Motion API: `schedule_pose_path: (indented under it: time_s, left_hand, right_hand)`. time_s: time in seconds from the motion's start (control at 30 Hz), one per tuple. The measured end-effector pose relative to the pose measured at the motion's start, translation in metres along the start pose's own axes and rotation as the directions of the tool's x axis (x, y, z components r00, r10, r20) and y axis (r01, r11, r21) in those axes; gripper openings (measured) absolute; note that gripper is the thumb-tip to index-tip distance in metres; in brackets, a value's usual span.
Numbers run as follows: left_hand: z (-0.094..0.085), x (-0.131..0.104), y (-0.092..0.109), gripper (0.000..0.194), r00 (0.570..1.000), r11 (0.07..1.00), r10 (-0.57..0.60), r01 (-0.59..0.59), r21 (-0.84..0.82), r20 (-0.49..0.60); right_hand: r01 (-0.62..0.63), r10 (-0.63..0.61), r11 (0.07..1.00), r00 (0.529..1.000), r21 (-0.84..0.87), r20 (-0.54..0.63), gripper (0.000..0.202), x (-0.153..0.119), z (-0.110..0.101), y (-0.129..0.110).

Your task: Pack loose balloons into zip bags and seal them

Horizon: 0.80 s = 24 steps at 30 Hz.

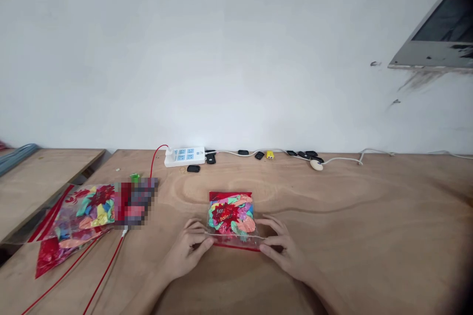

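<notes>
A small clear bag of colourful balloons (231,214) with red bands lies flat on the wooden table in front of me. At its near left corner, my left hand (190,246) is closed, thumb and fingers pinching the bag's edge. My right hand (280,246) pinches the near right corner in the same way. Between the two sets of fingertips a thin pale line crosses the bag; whether it is a string or the plastic's edge I cannot tell. The balloons are bunched in the far part of the bag, under the printed red label.
More balloon bags (79,216) overlap at the left, beside a blurred-out object (138,202) with a red cable (111,266). Along the wall are a white power strip (185,156), several black items (193,168), a yellow item (269,155) and a white mouse-like object (316,165).
</notes>
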State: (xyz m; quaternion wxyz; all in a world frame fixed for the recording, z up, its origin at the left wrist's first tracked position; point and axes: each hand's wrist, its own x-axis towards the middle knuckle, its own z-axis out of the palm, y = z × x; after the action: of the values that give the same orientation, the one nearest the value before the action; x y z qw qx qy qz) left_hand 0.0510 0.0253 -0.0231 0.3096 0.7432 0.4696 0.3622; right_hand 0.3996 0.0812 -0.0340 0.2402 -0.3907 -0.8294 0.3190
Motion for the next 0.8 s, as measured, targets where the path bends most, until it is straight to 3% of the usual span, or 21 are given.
schedule_pose_path:
  time_s: [0.1, 0.27, 0.53, 0.8]
  left_hand:
    - [0.006, -0.001, -0.003, 0.048, 0.994, 0.997, -0.079, 0.079, -0.011, -0.07]
    - [0.016, 0.001, -0.006, 0.053, 0.969, 0.98, -0.194, 0.185, -0.075, -0.15]
    - [0.019, 0.001, -0.002, 0.041, 0.927, 0.945, -0.313, 0.282, -0.164, -0.205]
    - [0.017, 0.0, -0.005, 0.023, 0.921, 0.948, -0.313, 0.288, -0.136, -0.23]
  right_hand:
    - [-0.052, 0.053, 0.998, 0.998, 0.023, -0.037, 0.038, 0.001, 0.005, 0.003]
    - [-0.095, 0.095, 0.995, 0.987, 0.006, -0.132, 0.044, 0.003, 0.015, 0.004]
    - [-0.16, 0.17, 0.986, 0.934, 0.056, -0.315, 0.05, 0.014, 0.026, 0.001]
    - [-0.158, 0.131, 0.986, 0.923, -0.047, -0.361, 0.046, 0.039, 0.028, 0.006]
